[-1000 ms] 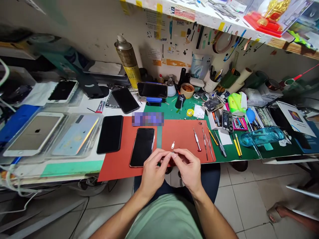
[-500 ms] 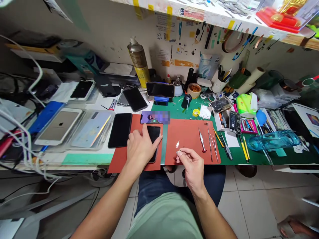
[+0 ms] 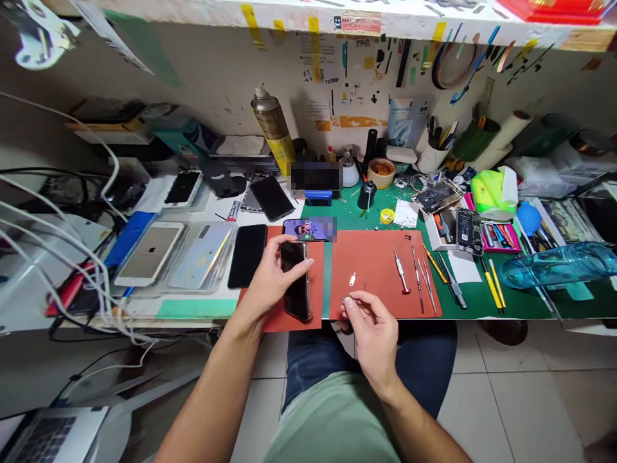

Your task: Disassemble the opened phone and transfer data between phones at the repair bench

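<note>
My left hand (image 3: 277,273) is wrapped over a black phone (image 3: 296,292) on the left red-brown mat, its thumb on the right edge and its fingers at the far left side. The phone looks slightly tilted. Over the right mat (image 3: 380,251), my right hand (image 3: 375,328) is closed in a pinch on a tiny grey piece (image 3: 344,301), too small to name. A SIM eject pin (image 3: 353,278) lies just beyond those fingertips. Behind the held phone lies another phone (image 3: 303,229) with a lit purple screen. A dark tablet-like slab (image 3: 247,256) sits left of my left hand.
A screwdriver (image 3: 401,270) and tweezers (image 3: 427,283) lie at the right of the mat. Farther right are yellow pens (image 3: 492,286) and a blue bottle (image 3: 554,265). Phones in plastic trays (image 3: 149,254) and white cables (image 3: 96,257) fill the left. A shelf (image 3: 289,19) overhangs the back.
My left hand has gone from resting spread over the phone to gripping it by its sides, and the phone has tilted. My right hand keeps its pinch. The view has shifted a little.
</note>
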`<state>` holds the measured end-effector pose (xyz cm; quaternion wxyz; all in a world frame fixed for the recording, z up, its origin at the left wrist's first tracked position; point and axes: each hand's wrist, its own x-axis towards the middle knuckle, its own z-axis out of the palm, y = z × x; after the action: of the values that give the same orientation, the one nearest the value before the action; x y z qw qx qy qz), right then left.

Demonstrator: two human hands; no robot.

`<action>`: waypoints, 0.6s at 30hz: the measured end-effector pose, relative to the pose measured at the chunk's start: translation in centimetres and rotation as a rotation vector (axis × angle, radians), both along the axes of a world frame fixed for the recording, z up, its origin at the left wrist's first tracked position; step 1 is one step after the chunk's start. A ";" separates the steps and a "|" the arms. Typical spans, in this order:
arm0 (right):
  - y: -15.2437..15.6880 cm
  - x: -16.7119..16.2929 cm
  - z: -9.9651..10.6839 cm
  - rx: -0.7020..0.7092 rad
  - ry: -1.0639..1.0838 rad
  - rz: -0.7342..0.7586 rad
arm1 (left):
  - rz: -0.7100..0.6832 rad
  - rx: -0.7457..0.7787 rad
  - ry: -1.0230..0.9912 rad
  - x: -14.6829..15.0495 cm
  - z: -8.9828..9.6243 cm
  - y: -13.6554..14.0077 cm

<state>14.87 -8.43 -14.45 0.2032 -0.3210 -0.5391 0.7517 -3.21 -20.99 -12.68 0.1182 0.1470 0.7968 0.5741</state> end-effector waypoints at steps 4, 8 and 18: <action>-1.7 -0.5 0.6 0.030 0.048 0.031 | -0.056 0.158 -0.132 0.2 0.2 -1.0; -4.2 -1.0 1.0 0.032 0.079 0.097 | -0.095 0.307 -0.245 0.6 0.5 -1.7; -6.0 -4.1 0.7 0.442 0.062 -0.050 | 0.089 0.252 -0.089 1.4 0.4 -1.6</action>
<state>10.77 -14.42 -13.75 0.3035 -0.2587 -0.6761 0.6195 -1.86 -22.63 -12.29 0.1084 0.0993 0.7180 0.6804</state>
